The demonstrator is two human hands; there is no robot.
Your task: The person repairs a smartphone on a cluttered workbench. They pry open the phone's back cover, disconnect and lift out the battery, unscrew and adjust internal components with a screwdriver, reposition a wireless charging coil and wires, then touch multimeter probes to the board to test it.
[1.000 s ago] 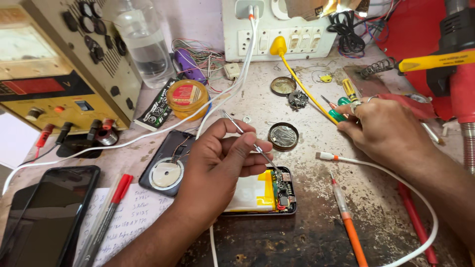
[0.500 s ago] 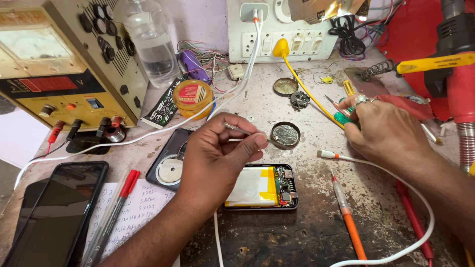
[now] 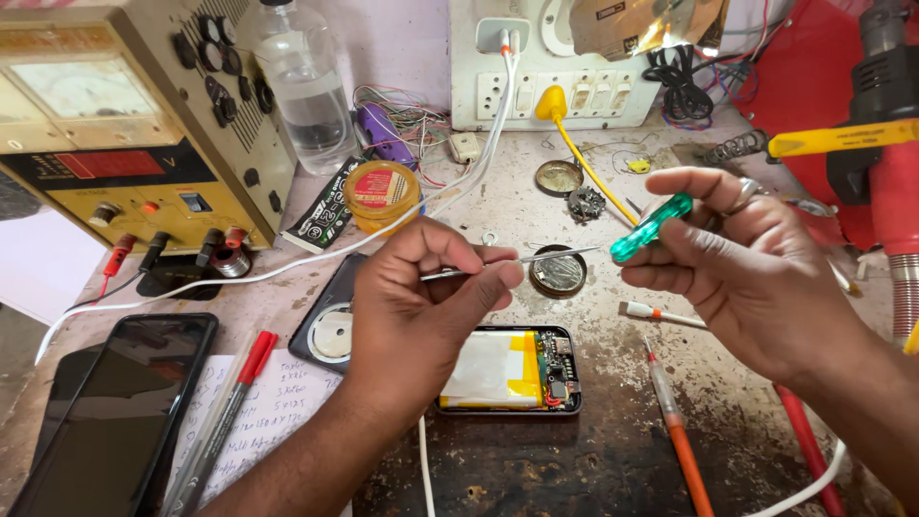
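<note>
Two hands raised over an opened phone on a cluttered tabletop (image 3: 613,450).

A round yellow tin (image 3: 382,193) with a red label sits near the beige meter box (image 3: 144,124); beside it lies a flat black-and-green packet (image 3: 324,209), and a clear bottle (image 3: 304,91) stands behind. A white socket board (image 3: 574,86) is at the back wall. The left hand (image 3: 421,306) hovers above the open phone (image 3: 512,370), its yellow-taped battery showing, grip closed on thin tweezers (image 3: 522,260) pinched between thumb and forefinger, tips pointing right. The right hand (image 3: 756,273), palm turned inward, has its grip closed on a green-handled screwdriver (image 3: 651,228), held tilted just beside the tweezer tips. A lined note sheet (image 3: 273,412) with pens lies at lower left.
</note>
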